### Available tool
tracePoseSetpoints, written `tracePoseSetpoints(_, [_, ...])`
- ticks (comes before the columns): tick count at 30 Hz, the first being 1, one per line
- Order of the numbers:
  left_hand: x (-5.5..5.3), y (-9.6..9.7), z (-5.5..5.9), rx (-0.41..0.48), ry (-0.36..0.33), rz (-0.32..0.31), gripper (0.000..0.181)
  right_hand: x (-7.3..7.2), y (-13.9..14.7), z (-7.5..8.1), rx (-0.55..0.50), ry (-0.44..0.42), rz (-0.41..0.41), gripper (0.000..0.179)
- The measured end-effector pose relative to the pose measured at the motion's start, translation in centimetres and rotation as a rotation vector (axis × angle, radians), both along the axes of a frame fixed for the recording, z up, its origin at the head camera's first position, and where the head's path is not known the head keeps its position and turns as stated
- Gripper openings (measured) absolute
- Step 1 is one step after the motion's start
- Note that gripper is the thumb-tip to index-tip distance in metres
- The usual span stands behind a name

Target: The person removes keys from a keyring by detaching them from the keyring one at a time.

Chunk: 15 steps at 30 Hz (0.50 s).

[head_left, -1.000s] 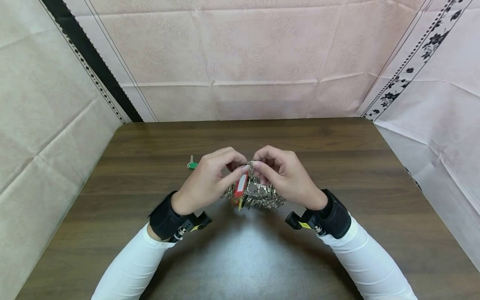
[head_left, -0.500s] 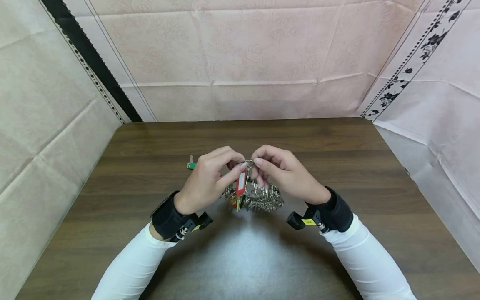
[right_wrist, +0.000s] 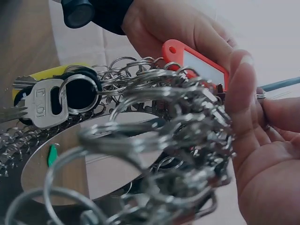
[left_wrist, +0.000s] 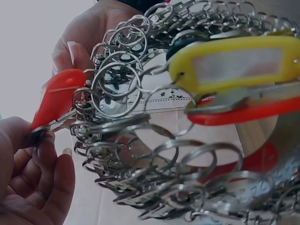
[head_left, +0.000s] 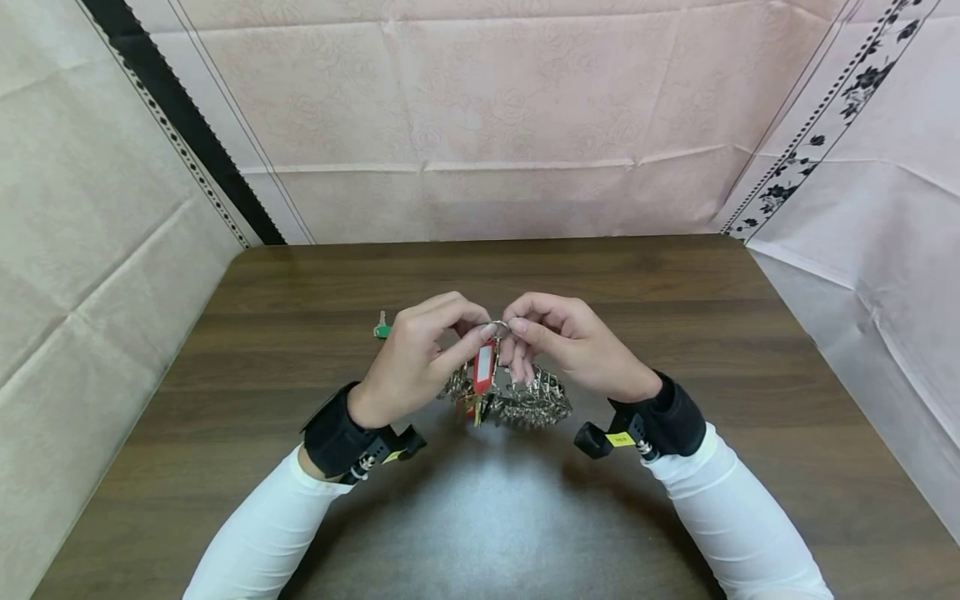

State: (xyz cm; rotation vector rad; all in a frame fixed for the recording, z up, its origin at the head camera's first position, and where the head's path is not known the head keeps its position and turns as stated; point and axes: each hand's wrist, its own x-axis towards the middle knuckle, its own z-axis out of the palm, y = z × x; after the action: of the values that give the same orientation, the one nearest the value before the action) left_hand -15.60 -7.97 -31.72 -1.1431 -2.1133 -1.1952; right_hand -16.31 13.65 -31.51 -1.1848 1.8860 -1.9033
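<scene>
My left hand (head_left: 427, 354) pinches a metal split ring (head_left: 499, 323) between thumb and forefinger. On the ring's other side, the thumb and forefinger of my right hand (head_left: 573, 346) also pinch it. Close by my left fingertips hangs a red key tag (head_left: 483, 365) with a white label. Below both hands is a dense round cluster of metal rings and clasps (head_left: 536, 400). A yellow key tag (left_wrist: 234, 65) and a silver key (right_wrist: 44, 108) hang among the rings. Fingers hide part of the pinched ring, and its exact opening cannot be made out.
A key with a green head (head_left: 382, 331) lies on the dark wooden table (head_left: 300, 292), left of my left hand. Pale patterned cloth (head_left: 525, 125) rises behind the table and along both sides.
The split ring shows more between my fingertips than a second ago. My right hand has turned slightly, its lower fingers reaching further down. My left hand has barely moved.
</scene>
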Motion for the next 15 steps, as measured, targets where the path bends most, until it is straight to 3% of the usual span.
tracePoseSetpoints(6, [0.01, -0.04, 0.02, -0.002, -0.025, 0.000, 0.012, 0.23, -0.03, 0.04, 0.003, 0.015, -0.018, 0.014])
tracePoseSetpoints(15, [0.17, -0.36, 0.28, -0.008, -0.123, -0.013, 0.017, 0.65, -0.24, 0.17, 0.037, 0.054, -0.059, 0.013])
